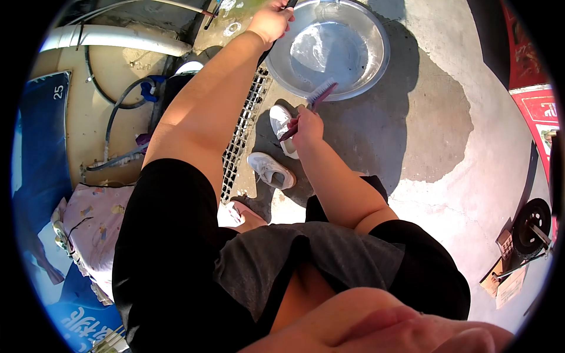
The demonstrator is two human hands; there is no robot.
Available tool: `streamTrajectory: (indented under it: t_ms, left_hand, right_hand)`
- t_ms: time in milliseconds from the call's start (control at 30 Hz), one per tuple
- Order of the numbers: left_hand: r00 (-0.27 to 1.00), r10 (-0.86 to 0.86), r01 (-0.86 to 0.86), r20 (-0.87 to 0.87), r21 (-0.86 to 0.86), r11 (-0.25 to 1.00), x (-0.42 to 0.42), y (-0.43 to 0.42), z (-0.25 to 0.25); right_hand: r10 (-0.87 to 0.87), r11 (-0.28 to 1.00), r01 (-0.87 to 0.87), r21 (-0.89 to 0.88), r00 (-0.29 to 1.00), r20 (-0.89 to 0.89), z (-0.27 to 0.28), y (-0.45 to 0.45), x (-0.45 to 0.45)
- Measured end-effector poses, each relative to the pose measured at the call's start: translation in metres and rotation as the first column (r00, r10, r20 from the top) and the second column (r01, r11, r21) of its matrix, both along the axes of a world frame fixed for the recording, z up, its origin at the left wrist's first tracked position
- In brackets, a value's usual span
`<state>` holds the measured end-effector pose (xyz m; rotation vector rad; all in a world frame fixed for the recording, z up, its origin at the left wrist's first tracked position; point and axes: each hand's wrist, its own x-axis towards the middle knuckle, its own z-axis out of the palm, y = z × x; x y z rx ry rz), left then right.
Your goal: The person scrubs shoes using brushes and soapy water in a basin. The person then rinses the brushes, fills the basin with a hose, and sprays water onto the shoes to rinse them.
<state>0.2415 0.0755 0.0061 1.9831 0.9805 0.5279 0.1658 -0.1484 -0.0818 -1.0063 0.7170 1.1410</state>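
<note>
My right hand [309, 126] is closed around the handle of a purple scrubbing brush [319, 98]. Its pale bristles point up by the near rim of a wide metal basin [376, 69], which appears to hold shallow water. At the basin's upper left, my left hand [272, 22] has its fingers curled on a thin black thing [291, 3], mostly hidden and too little seen to name. Just below my right hand stands a white shoe [279, 122]. A second white shoe [272, 170] with laces rests closer to me.
A drain grate [240, 141] runs along the floor left of the shoes. Hoses [110, 126] and a white pipe [118, 40] are at the left, above a patterned cloth [97, 215]. Wet concrete [438, 132] spreads right of the basin. A black disc [529, 228] stands far right.
</note>
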Motion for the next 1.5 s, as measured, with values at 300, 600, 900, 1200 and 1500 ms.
streamTrajectory:
  t_ms: [300,600,900,1200,1500]
  left_hand:
    - [0.957,-0.274,0.198,-0.095,-0.476,0.857,-0.083,-0.065,0.008]
    - [0.946,-0.322,0.239,-0.021,-0.624,0.744,-0.137,-0.109,-0.029]
    - [0.961,-0.253,0.159,-0.109,-0.531,0.832,-0.167,-0.092,-0.015]
    - [0.954,-0.226,0.092,-0.198,-0.526,0.846,-0.172,-0.116,-0.048]
    - [0.978,0.129,-0.202,-0.164,-0.589,0.782,-0.2,-0.109,-0.067]
  right_hand:
    - [-0.218,0.92,0.273,-0.282,0.953,0.211,-0.127,0.002,0.101]
    - [0.068,0.966,0.048,-0.254,0.902,0.426,-0.142,0.017,0.159]
    - [0.154,0.883,-0.024,-0.469,0.958,0.24,-0.244,-0.014,0.198]
    - [-0.249,0.968,0.253,-0.002,0.954,0.166,-0.22,0.017,0.174]
    - [0.317,0.93,-0.29,-0.227,0.315,0.895,-0.04,0.121,0.182]
